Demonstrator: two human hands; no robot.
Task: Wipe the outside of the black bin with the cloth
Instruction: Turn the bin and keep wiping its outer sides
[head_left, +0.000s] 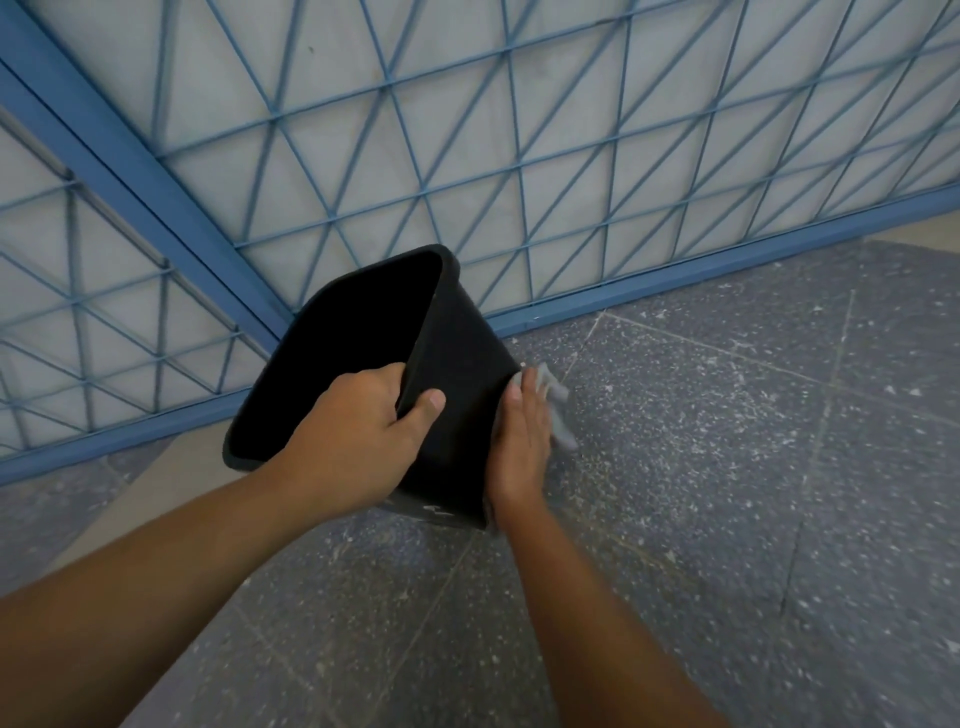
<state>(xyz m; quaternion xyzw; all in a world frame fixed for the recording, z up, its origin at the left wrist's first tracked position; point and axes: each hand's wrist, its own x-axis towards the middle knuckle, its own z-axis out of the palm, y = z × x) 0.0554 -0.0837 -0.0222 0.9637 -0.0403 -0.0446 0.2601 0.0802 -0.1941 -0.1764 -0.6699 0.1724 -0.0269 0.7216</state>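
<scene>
**Bin tipped up, cloth flat against its side**

The left hand (358, 436) is gripping the rim of the black bin (457, 374), fingers curling down inside the opening and the thumb pressing on the outer wall, pinching the edge between them. It is holding the bin tilted, its open mouth facing up and to the left towards the blue wire fence (467, 156) just behind, its base down by the speckled grey floor (727, 467); whether the base is touching the floor, I cannot tell.

Over on the other side, the right hand (522, 441) is lying flat and spread against the bin's right outer wall, fingers pointing away from the person. It is pressing the grey cloth (558, 410) to that wall, and the cloth is peeking out past the fingertips and along the hand's outer edge, slightly blurred. Both forearms are bare and reaching in from the bottom of the view. Pale scuffs are showing near the bin's lower edge.
</scene>
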